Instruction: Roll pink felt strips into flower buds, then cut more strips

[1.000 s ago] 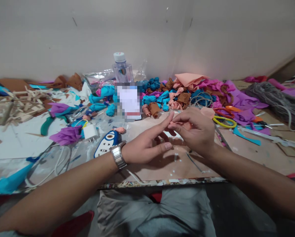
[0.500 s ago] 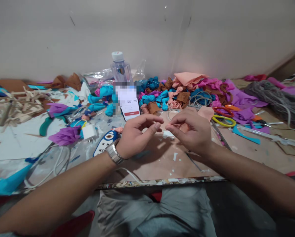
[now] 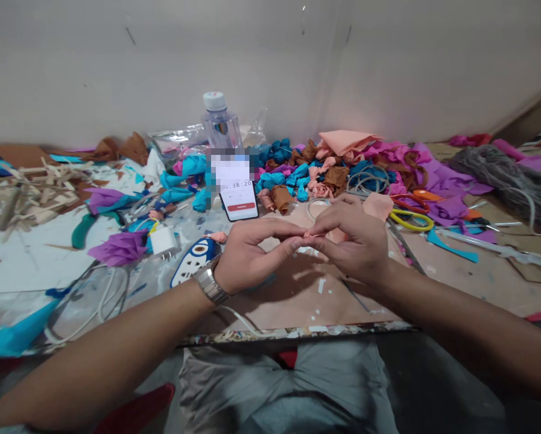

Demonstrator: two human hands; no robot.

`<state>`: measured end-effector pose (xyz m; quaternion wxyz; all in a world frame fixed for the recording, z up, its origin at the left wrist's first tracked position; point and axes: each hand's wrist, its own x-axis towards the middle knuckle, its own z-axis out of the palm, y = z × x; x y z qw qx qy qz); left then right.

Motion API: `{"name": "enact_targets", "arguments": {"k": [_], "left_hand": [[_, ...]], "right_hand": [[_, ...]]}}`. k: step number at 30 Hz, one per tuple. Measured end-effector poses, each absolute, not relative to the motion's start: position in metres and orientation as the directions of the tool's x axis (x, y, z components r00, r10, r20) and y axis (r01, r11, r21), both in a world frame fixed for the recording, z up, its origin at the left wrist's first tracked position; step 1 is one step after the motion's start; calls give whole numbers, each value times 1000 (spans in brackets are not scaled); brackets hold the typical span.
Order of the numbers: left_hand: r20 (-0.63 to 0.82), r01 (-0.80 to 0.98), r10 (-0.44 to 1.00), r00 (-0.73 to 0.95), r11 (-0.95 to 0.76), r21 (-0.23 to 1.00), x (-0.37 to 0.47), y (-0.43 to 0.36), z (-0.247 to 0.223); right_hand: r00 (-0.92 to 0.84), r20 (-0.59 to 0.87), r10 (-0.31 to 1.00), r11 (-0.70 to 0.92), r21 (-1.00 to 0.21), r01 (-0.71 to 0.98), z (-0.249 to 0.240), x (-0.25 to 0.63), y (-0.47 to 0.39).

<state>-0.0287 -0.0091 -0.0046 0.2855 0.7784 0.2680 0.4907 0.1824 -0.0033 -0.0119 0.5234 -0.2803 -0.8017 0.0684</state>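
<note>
Above the middle of the board, my left hand point(image 3: 254, 248) and my right hand point(image 3: 357, 240) meet at the fingertips. A small twisted bit of peach crepe paper point(image 3: 307, 235) shows between them, mostly covered by fingers. The thumb and fingers of my right hand pinch it, while those of my left hand close on its other side. More peach paper point(image 3: 341, 235) shows partly behind my right hand. Close to my left wrist is a blue and white power strip point(image 3: 195, 260), with a peach paper piece at its far end.
A phone point(image 3: 239, 196) leans before a water bottle point(image 3: 220, 123). Crumpled paper flowers point(image 3: 292, 175) line the wall. On the right are yellow-handled scissors point(image 3: 412, 221), a glue gun stick-like clear tool point(image 3: 500, 248) and grey cord point(image 3: 505, 181). Wooden sticks point(image 3: 30, 193), a charger point(image 3: 164, 241) and purple paper flower point(image 3: 119, 247) lie left.
My fingertips have come together from slightly apart. My left fingers have straightened and moved right onto the peach paper, which my right hand keeps pinching.
</note>
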Motion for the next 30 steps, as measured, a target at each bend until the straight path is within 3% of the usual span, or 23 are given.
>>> {"name": "enact_targets", "arguments": {"k": [4, 9, 13, 22, 30], "left_hand": [[585, 151, 720, 373, -670, 727, -29, -10, -3], [412, 122, 832, 371, -484, 867, -29, -10, -3], [331, 134, 863, 381, -406, 904, -28, -9, -3], [410, 126, 865, 288, -458, 880, -27, -5, -2], [478, 122, 816, 325, -538, 834, -28, -8, -4]], "right_hand": [[-293, 802, 520, 838, -411, 360, -13, 182, -4], [-319, 797, 514, 846, -408, 342, -14, 181, -6], [-334, 793, 509, 849, -398, 349, -15, 180, -6], [-357, 782, 512, 838, -363, 407, -10, 181, -8], [-332, 757, 563, 810, -425, 404, -8, 179, -12]]}}
